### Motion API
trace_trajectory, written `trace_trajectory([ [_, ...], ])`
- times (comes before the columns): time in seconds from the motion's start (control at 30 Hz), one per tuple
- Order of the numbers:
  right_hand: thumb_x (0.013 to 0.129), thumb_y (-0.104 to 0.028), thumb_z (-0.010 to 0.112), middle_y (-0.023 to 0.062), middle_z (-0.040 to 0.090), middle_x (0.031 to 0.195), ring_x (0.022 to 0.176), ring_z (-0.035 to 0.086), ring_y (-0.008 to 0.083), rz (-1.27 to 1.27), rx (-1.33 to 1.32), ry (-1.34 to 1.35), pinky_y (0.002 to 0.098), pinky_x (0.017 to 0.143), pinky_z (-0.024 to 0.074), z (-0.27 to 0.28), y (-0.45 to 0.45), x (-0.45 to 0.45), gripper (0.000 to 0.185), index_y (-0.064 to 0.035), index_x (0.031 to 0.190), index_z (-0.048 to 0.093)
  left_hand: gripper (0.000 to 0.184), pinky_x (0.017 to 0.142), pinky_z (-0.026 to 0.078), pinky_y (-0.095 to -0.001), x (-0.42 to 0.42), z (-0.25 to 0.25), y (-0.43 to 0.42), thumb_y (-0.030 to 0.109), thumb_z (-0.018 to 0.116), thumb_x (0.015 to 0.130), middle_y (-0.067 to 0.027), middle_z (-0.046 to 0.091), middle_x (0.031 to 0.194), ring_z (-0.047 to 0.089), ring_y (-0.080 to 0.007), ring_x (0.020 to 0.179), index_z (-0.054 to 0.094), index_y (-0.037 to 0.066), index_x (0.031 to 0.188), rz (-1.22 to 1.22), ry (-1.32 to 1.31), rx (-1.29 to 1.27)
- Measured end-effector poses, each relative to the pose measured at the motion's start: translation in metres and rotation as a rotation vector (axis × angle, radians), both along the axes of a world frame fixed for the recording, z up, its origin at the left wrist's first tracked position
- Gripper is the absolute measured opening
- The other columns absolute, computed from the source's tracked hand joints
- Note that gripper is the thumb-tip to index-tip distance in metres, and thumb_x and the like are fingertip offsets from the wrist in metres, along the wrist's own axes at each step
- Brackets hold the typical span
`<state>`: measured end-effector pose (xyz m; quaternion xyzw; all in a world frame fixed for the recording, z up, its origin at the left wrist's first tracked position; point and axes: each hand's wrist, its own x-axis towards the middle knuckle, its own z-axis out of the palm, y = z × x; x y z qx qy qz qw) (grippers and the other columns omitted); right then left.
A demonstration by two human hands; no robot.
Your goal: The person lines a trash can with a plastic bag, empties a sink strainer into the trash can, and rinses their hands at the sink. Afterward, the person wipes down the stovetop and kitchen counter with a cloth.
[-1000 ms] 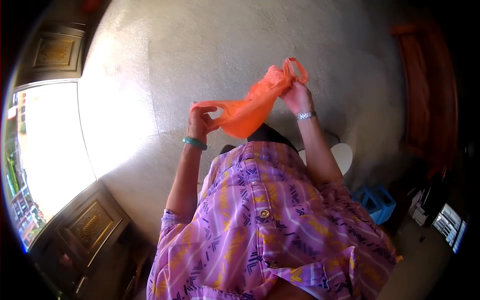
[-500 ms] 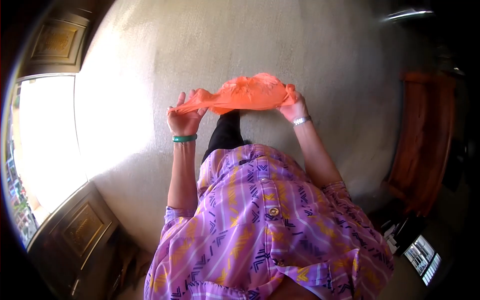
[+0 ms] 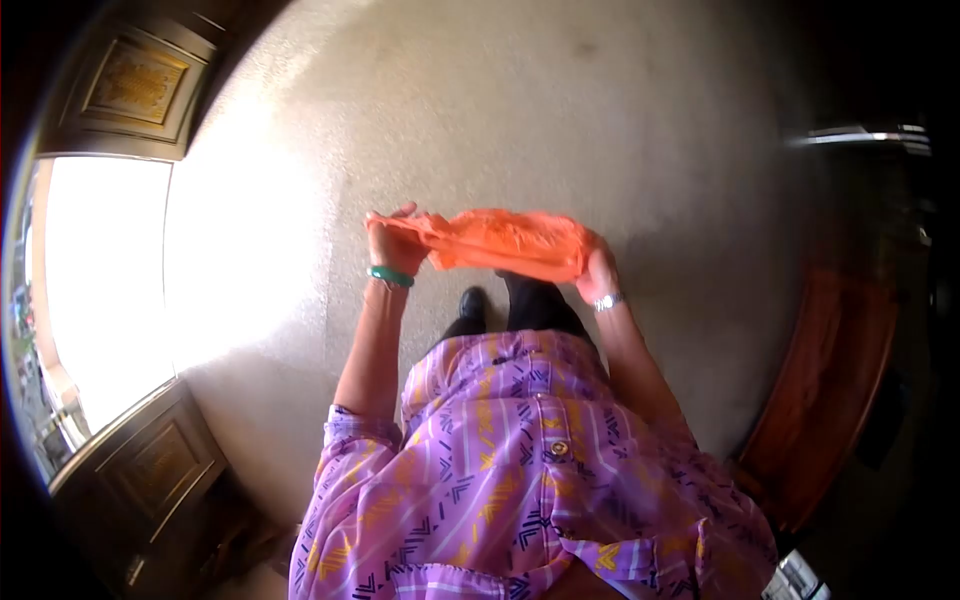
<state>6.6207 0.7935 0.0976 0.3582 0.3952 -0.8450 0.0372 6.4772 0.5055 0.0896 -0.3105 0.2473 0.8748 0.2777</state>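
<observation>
An orange plastic bag (image 3: 510, 243) is stretched sideways between my two hands, in front of my waist and above the floor. My left hand (image 3: 397, 245), with a green bangle at the wrist, grips the bag's narrow left end. At the other end, the fingers of my right hand (image 3: 598, 266) are closed on the bag's bunched side; a silver watch circles that wrist. The bag looks crumpled along its top, and whether anything is inside cannot be made out.
Carved wooden door panels (image 3: 140, 82) flank a bright doorway (image 3: 105, 290) on the left. A reddish-brown wooden bench (image 3: 825, 400) stands on the right. Below the bag, a black shoe (image 3: 473, 302) shows on the grey floor (image 3: 480, 120).
The bag, slanted up to the right a second ago, is now nearly level and lower in view. Both hands keep hold of it. The view has shifted, and the blue stool has left it.
</observation>
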Motion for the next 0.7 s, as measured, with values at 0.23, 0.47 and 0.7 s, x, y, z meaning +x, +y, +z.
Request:
trace_trajectory([
  [0.23, 0.087, -0.033, 0.048, 0.0055, 0.04, 0.128, 0.117, 0.042, 0.0251, 0.07, 0.057, 0.046, 0.0417, 0.083, 0.0467, -0.009, 0.042, -0.114, 0.051, -0.0178, 0.132, 0.028, 0.05, 0.086, 0.04, -0.0498, -0.071, -0.046, 0.039, 0.043, 0.028, 0.092, -0.0215, 0.059, 0.093, 0.056, -0.0338, 0.09, 0.053, 0.0, 0.092, 0.081, 0.3, 0.62],
  [0.47, 0.061, 0.01, 0.061, 0.0132, 0.034, 0.129, 0.109, 0.044, 0.0227, 0.481, 0.515, 0.253, 0.0333, 0.084, 0.046, -0.067, 0.078, -0.293, 0.089, -0.0115, 0.135, 0.018, 0.022, 0.07, 0.045, -0.0296, -0.176, -0.024, 0.098, 0.008, 0.048, 0.085, -0.0127, 0.059, 0.083, 0.057, -0.0212, 0.074, 0.052, -0.007, 0.101, 0.004, 0.318, 0.126],
  [0.7, 0.063, 0.009, 0.041, 0.0151, 0.045, 0.121, 0.101, 0.053, 0.0269, 0.45, 0.389, 0.092, 0.0394, 0.086, 0.0456, -0.079, 0.116, -0.47, 0.063, -0.0048, 0.124, 0.038, 0.022, 0.078, 0.05, -0.0337, -0.285, -0.011, 0.119, -0.007, 0.052, 0.079, -0.0138, 0.06, 0.094, 0.061, -0.0235, 0.088, 0.052, 0.003, 0.099, 0.146, 0.272, -0.087],
])
